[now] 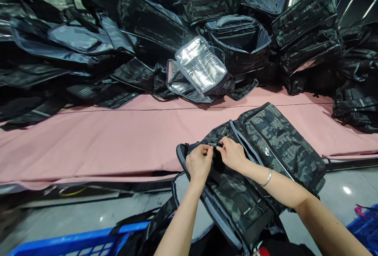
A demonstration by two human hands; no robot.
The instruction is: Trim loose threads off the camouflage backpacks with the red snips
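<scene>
A dark camouflage backpack (236,197) lies partly unzipped across the table's front edge, its grey lining showing along the open zips. My right hand (233,153) is closed on a small pointed metal tool with a dark handle (217,144), which looks like thread snips. The tool's tip points left toward my left hand (199,164). That hand is pinched over the backpack's upper left edge, its fingertips close to the tip; what it pinches is too small to make out. A camouflage front section (280,141) with a light logo spreads to the right of my hands.
Along the back of the pink-covered table (103,141) several similar dark backpacks (236,43) are piled. One has a silver-lined flap (202,65) folded open. Below the table's front edge stand a blue plastic crate (79,242) at left and another blue crate (364,228) at right.
</scene>
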